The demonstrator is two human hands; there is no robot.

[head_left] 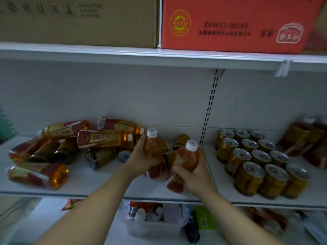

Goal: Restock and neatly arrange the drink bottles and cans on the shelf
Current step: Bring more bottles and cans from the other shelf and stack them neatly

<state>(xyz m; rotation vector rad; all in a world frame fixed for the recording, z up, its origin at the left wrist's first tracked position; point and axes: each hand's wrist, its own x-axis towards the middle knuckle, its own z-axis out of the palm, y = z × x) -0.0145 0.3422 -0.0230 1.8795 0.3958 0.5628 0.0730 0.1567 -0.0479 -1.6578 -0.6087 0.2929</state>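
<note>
Right now both hands hold white-capped bottles upright over the shelf (99, 182): the left hand (141, 157) has its fingers wrapped round the left bottle (153, 147), the right hand (194, 175) round the right bottle (188, 156). I'd set them down upright, labels forward, clear of the toppled bottles (104, 138), toward the neat cans (256, 161).
</note>
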